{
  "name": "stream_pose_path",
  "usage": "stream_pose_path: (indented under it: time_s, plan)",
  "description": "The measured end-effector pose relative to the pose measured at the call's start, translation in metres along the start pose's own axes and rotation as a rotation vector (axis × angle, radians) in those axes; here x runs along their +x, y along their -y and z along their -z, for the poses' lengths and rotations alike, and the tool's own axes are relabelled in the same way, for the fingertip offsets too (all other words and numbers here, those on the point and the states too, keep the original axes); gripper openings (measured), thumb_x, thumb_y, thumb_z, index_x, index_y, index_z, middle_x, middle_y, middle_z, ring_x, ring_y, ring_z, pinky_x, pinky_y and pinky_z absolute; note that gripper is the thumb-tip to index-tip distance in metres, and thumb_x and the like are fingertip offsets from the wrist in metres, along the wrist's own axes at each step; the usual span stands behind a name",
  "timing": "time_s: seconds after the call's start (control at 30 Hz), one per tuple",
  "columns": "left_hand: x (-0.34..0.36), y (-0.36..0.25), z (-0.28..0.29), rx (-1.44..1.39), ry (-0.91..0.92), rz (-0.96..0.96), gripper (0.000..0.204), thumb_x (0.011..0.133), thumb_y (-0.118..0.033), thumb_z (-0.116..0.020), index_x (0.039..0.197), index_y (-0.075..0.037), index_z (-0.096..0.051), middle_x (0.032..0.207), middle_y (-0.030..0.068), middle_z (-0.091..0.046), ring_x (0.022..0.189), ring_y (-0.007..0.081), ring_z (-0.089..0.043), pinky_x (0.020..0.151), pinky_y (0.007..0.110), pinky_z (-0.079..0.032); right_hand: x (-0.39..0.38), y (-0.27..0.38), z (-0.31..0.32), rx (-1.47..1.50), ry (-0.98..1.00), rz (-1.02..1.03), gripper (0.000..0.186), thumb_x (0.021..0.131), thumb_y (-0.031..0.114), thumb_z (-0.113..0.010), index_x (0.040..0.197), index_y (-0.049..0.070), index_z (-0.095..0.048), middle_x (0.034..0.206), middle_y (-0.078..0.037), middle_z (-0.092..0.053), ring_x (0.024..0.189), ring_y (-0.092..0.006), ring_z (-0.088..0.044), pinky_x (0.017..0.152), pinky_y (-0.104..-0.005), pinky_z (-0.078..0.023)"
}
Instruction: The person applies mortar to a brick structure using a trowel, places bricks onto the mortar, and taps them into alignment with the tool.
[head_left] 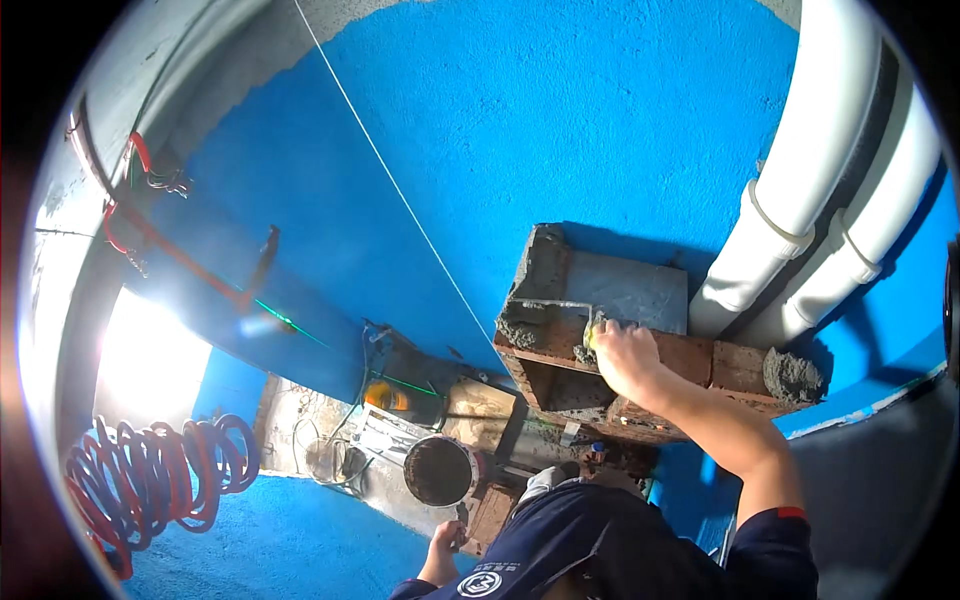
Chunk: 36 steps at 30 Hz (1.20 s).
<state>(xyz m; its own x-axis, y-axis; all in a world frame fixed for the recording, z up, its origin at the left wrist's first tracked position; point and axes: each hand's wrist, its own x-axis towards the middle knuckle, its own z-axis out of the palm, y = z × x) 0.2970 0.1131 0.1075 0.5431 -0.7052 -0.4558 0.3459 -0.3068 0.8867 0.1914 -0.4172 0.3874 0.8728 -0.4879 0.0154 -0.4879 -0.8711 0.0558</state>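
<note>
My right hand (625, 355) is closed on the yellowish handle of a metal trowel (593, 332), held over the top of a brick structure (538, 375) against the blue wall. Grey mortar (520, 333) lies along that top edge, and a larger heap (792, 378) sits at its right end. A grey board or slab (625, 290) lies behind the trowel. My left hand (445, 540) is low in the picture, its fingers curled round something dark that I cannot make out, just below a round bucket (439, 470) with grey-brown contents.
White pipes (800, 130) run down the blue wall (560, 120) at right. A white string (390, 180) crosses it. Coiled red and blue hose (170, 480) and dangling wires (145, 170) are at left. A yellow tool (388, 396) and a plywood piece (478, 405) lie below.
</note>
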Motion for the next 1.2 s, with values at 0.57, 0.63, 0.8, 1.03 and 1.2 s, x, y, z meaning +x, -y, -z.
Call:
stream_pose_path:
  time_s: [0.57,0.63,0.8,1.03,1.2]
  plan:
    - [0.019,-0.029,-0.017,0.042,-0.097,0.182,0.005,0.082,-0.011,-0.058,0.085,-0.007,-0.058,0.067,0.0014,-0.049,0.060,0.0122,-0.050,0.057,0.025,-0.041,-0.137,-0.033,0.002,0.537,0.017,-0.575,0.036,0.083,0.025,-0.069,0.104,-0.001,-0.053,0.096,-0.024,-0.062,0.093,-0.0424,-0.060,0.079,-0.0492,-0.047]
    - [0.044,-0.014,-0.012,-0.166,-0.263,0.579,0.016,0.082,-0.016,-0.059,0.068,-0.009,-0.055,0.054,0.0032,-0.047,0.050,0.0161,-0.049,0.051,0.028,-0.040,-0.136,-0.020,-0.011,0.517,-0.006,-0.559,0.037,0.084,0.024,-0.068,0.105,-0.001,-0.051,0.096,-0.024,-0.061,0.091,-0.0428,-0.060,0.077,-0.0495,-0.048]
    - [0.090,0.016,-0.004,0.010,-0.194,0.484,0.020,0.079,-0.016,-0.061,0.062,-0.007,-0.053,0.052,0.0059,-0.048,0.042,0.0214,-0.048,0.041,0.035,-0.041,-0.108,0.007,-0.027,0.381,0.022,-0.439,0.042,0.087,0.026,-0.063,0.116,-0.001,-0.047,0.100,-0.021,-0.060,0.079,-0.0354,-0.066,0.062,-0.0457,-0.053]
    - [0.136,0.055,0.023,-0.029,-0.188,0.669,0.014,0.077,-0.011,-0.062,0.067,-0.004,-0.055,0.055,0.0065,-0.050,0.043,0.0198,-0.049,0.041,0.036,-0.046,-0.065,0.038,-0.036,0.283,-0.001,-0.355,0.036,0.084,0.022,-0.066,0.107,-0.001,-0.050,0.093,-0.018,-0.060,0.072,-0.0319,-0.067,0.058,-0.0407,-0.054]
    - [0.128,0.070,0.024,-0.072,-0.217,0.680,0.015,0.078,-0.012,-0.062,0.066,-0.004,-0.056,0.058,0.0083,-0.053,0.042,0.0217,-0.050,0.042,0.036,-0.044,-0.071,0.021,-0.013,0.421,-0.290,-0.317,0.034,0.087,0.024,-0.064,0.105,0.000,-0.049,0.097,-0.019,-0.059,0.081,-0.0339,-0.064,0.060,-0.0418,-0.053]
